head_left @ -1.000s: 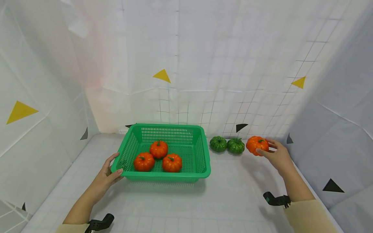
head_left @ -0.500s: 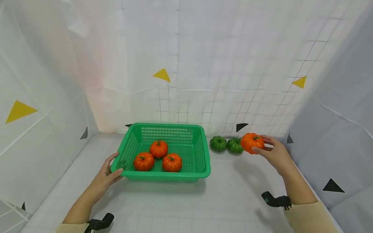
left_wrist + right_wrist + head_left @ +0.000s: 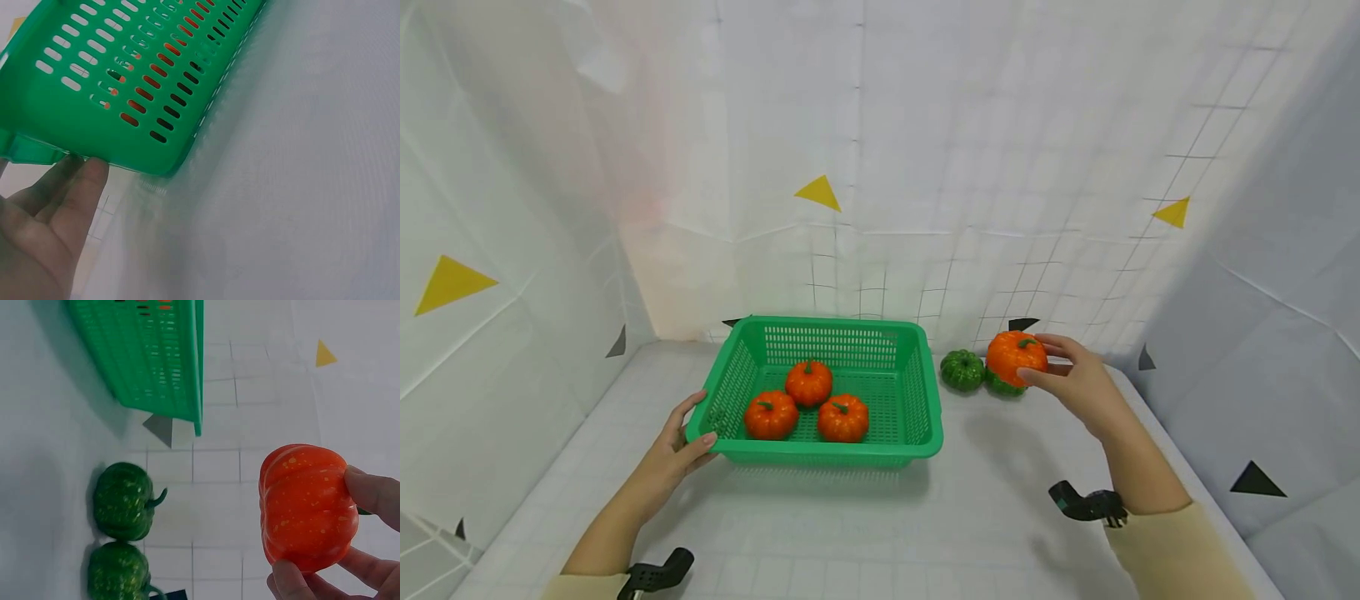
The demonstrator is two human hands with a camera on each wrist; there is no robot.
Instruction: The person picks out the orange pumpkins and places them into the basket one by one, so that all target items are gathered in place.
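My left hand (image 3: 672, 450) holds the near left corner of a green plastic basket (image 3: 820, 450), thumb on the rim and fingers along its side. Inside the basket sit three small orange pumpkins (image 3: 843, 419) with green stems. My right hand (image 3: 1078, 383) grips another orange pumpkin (image 3: 1017, 357) between thumb and fingers, raised above the table. In the right wrist view, that pumpkin (image 3: 309, 506) hangs apart from two dark green pumpkins (image 3: 123, 501) that stand side by side. The head view shows the held one partly covering the right green pumpkin (image 3: 1003, 385).
White sheeting (image 3: 895, 167) with grid lines and yellow and black triangles encloses the white table (image 3: 880, 533) at the back and sides. The left green pumpkin (image 3: 962, 370) stands close beside the basket's right wall. Each wrist carries a black camera mount (image 3: 1086, 502).
My right hand has carried the orange pumpkin leftward and slightly upward, from right of the green pumpkins to in front of the right one. The left hand and basket have stayed put.
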